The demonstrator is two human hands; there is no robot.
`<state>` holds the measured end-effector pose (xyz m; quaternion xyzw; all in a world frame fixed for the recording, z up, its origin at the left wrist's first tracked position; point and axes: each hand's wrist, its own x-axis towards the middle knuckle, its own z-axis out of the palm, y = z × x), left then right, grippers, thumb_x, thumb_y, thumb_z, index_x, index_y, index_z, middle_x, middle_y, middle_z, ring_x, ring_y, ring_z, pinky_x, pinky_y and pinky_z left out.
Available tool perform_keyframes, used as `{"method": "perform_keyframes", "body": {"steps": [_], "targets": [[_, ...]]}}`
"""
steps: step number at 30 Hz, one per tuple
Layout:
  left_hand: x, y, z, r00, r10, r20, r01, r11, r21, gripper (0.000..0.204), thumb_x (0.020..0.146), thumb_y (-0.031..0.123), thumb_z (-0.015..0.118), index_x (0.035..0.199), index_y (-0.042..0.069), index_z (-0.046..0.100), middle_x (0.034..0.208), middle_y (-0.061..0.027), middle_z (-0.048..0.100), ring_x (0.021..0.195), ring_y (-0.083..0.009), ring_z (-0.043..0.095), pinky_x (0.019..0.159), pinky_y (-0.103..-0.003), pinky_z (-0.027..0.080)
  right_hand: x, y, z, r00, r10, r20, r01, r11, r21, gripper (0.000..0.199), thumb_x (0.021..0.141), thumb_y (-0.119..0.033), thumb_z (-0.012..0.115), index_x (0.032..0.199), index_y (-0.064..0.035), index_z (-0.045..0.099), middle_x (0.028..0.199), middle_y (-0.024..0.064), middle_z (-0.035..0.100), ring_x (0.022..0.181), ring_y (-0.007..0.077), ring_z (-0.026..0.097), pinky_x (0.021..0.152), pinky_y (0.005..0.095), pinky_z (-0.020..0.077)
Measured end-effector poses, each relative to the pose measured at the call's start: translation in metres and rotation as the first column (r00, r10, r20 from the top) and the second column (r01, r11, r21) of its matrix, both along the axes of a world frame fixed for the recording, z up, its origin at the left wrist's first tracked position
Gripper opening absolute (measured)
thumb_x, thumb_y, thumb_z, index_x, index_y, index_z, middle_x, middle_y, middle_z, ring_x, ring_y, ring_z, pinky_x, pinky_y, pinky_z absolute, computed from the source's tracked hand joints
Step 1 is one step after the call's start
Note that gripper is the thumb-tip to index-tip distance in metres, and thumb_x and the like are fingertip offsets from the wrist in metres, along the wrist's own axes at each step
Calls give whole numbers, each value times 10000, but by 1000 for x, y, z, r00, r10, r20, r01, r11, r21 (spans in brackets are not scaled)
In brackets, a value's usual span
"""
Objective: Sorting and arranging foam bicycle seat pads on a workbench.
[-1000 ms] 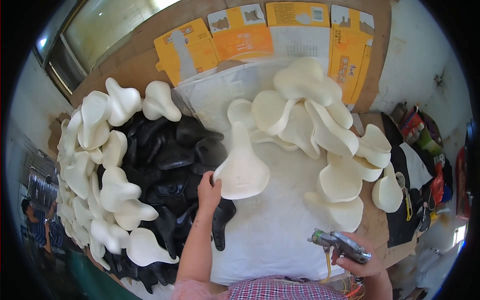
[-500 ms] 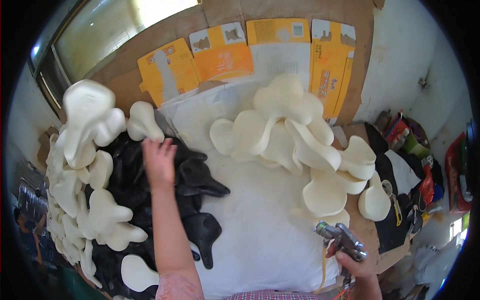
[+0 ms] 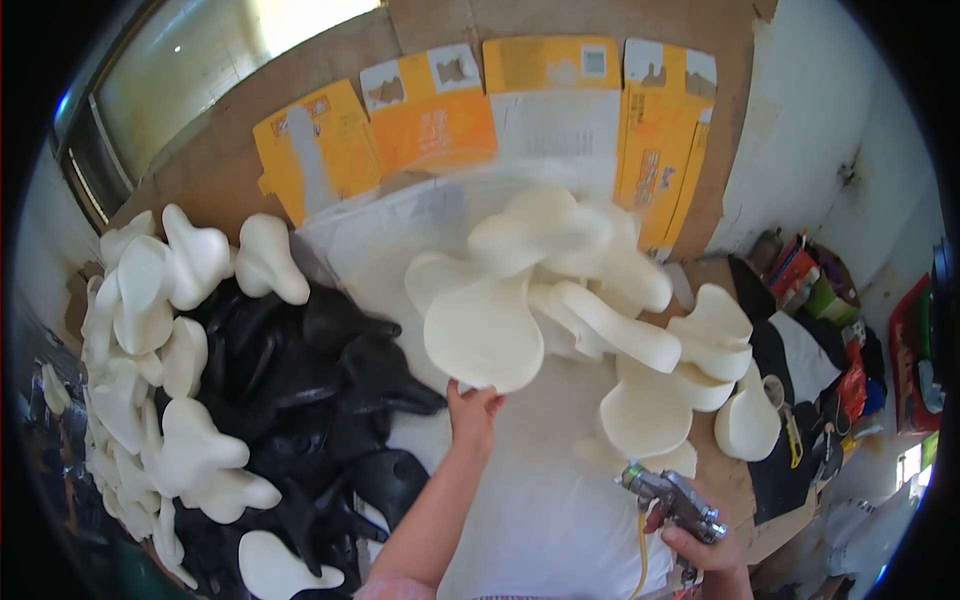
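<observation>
My left hand is closed on the near, wide edge of a cream foam saddle pad. That pad lies over or in front of other cream saddle pads, some blurred, heaped at the middle. At lower right my right hand grips a metal spray gun, its nozzle pointing up and left. A yellow hose hangs by the gun. Left of my left forearm lie several black saddle covers or pads, glossy and piled together.
Many cream saddle pads are stacked along the left side. White sheeting covers the work surface. Yellow cardboard pieces line the back. On the right are a yellow cutter knife, a red bag and mixed clutter.
My left hand has moved right and nearer, from the left pile to the middle, and now holds a cream saddle pad there. My right hand keeps the spray gun, slightly lower.
</observation>
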<state>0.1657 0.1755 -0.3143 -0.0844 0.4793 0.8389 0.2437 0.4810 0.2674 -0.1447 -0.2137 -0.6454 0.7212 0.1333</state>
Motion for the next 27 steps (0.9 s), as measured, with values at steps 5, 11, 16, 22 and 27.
{"method": "perform_keyframes", "body": {"steps": [5,11,16,22,27], "targets": [[89,-104,-29,942,-213,260,247,963,-104,439,837,15,591,1231,70,406,1057,-105,582,838,-232,621,680,-352,555,-4,-13,7,988,149,-31,-148,988,48,615,773,-43,696,1321,9,420,955,124,625,868,189,615,788,315,492],[56,-212,-73,799,-540,264,477,302,-826,381,744,313,732,923,9,589,919,-119,635,719,-188,619,592,-320,501,35,-38,14,988,151,26,-153,984,92,629,759,-26,710,1322,-2,432,968,132,624,886,193,615,786,321,492],[0,-190,-98,841,-444,-308,-23,539,-842,664,694,226,748,1250,-12,474,1146,-200,583,916,-288,616,741,-373,509,60,-63,20,983,172,70,-178,979,100,626,763,-31,712,1324,-12,436,971,120,627,896,182,617,789,314,489],[14,-153,-111,818,-550,-169,219,569,-792,610,727,107,711,1284,50,468,1164,-161,576,967,-265,606,609,-366,558,71,-74,38,969,216,118,-236,952,194,616,771,-39,714,1322,-9,442,974,108,631,865,165,621,773,301,491],[27,-171,-99,841,-459,-286,64,609,-790,617,691,65,724,1263,57,492,1181,-191,566,968,-325,618,586,-357,576,69,-73,40,957,165,238,-206,966,157,584,781,-32,703,1308,10,455,967,85,629,824,140,613,734,276,486]]}}
